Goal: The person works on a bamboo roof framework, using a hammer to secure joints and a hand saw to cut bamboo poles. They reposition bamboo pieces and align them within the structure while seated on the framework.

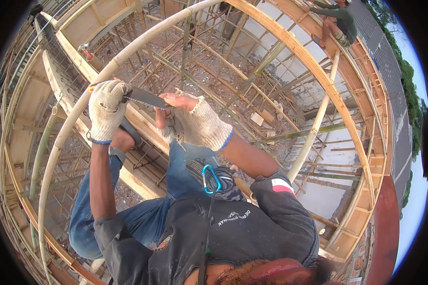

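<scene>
My left hand, in a knitted off-white glove, is wrapped round the handle of a hand saw, with a bit of orange showing beyond the fist. The saw's short dark blade is toothed along its lower edge and points right. At its tip is my right hand, in a worn glove with the thumb and a fingertip bare. Thumb and finger close on the blade's end; the other fingers are partly hidden. Both hands are above a timber beam, in front of my bent knees.
A curved bamboo pole passes close beyond my hands. A red-handled hammer is at the upper left, near rebar. Bamboo props and rubble ground lie far below. Another person sits on formwork. A blue carabiner hangs at my waist.
</scene>
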The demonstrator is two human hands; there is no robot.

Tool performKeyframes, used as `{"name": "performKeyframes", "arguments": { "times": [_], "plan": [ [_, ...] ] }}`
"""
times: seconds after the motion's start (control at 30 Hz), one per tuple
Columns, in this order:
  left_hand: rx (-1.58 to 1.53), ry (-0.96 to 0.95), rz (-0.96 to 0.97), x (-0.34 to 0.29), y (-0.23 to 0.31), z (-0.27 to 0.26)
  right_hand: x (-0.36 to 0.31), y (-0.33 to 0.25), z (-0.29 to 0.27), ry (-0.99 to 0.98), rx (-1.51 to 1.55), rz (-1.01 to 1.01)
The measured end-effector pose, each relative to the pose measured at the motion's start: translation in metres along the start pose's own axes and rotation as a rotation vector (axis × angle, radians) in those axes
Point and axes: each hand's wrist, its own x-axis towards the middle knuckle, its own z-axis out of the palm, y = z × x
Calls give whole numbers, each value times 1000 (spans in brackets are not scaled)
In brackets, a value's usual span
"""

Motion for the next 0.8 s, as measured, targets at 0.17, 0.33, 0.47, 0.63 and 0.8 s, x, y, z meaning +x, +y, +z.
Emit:
{"name": "performKeyframes", "arguments": {
  "times": [0.17,0.33,0.47,0.63,0.8],
  "plan": [
    [-269,0,-487,44,-27,-3,35,-3,-40,251,-224,-220],
    [-825,200,-662,57,-32,-17,48,40,-108,604,-1315,-351],
    [-949,259,-750,68,-18,-28,42,49,-99,444,-1433,-395],
    [-1184,330,-686,63,-46,-49,67,60,-73,395,-1261,-318],
    [-1202,229,-733,49,-49,-91,80,82,-73,73,-585,-189]
  ]
}}
